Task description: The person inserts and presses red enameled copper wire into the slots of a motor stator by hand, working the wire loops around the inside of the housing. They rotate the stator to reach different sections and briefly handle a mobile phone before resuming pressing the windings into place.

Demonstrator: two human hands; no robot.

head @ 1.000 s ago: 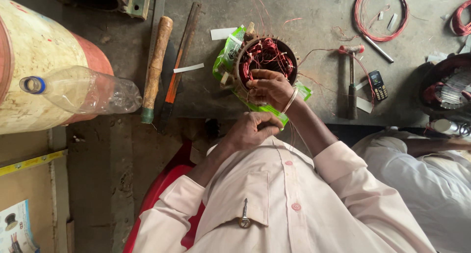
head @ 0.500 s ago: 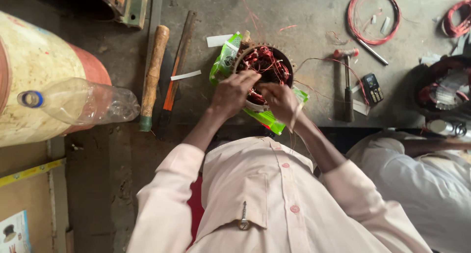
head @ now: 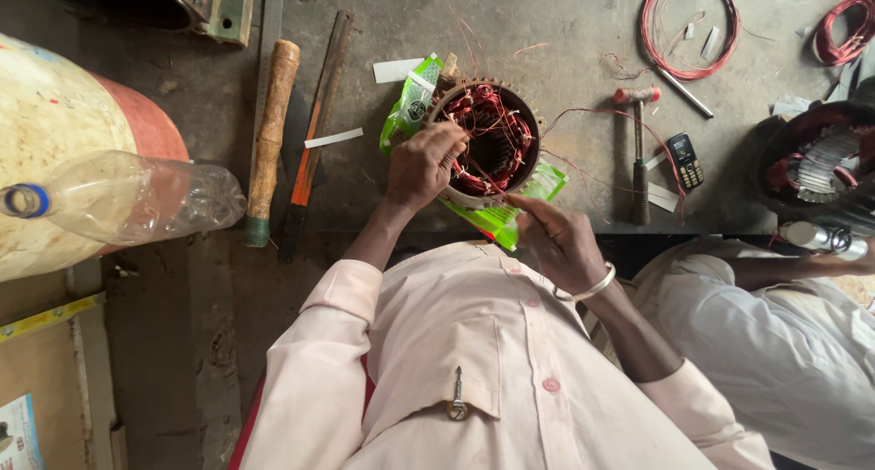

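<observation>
2 hands work at the stator point(head: 499, 174) on the table point(head: 547, 32): my left hand point(head: 424, 165) grips its rim, and my right hand point(head: 558, 242), just beneath, pinches a thin wire point(head: 515, 199). I'd keep that strand taut and feed it slowly.

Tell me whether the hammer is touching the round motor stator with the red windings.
Apart. The head view shows bare workbench between the hammer and the stator; only thin loose red wire runs across that gap.
</observation>
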